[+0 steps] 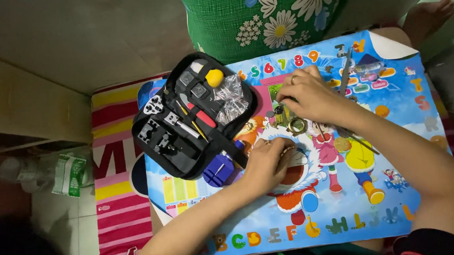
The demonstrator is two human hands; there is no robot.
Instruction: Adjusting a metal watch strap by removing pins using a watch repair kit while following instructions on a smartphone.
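Observation:
My right hand (306, 95), a ring on one finger, rests with fingers curled over a small gold-coloured watch piece (290, 122) near the middle of a colourful cartoon table top (357, 198). My left hand (266, 162) lies just below it, fingers bent against the table beside the same piece and a blue plastic holder (220, 169). What exactly each hand pinches is hidden by the fingers.
An open black tool case (184, 119) with small tools, a yellow ball and clear bags (230, 98) sits at the left. Thin metal tools (347, 70) lie at the upper right. A green flowered cushion (267, 12) lies behind, a striped mat (118, 202) left.

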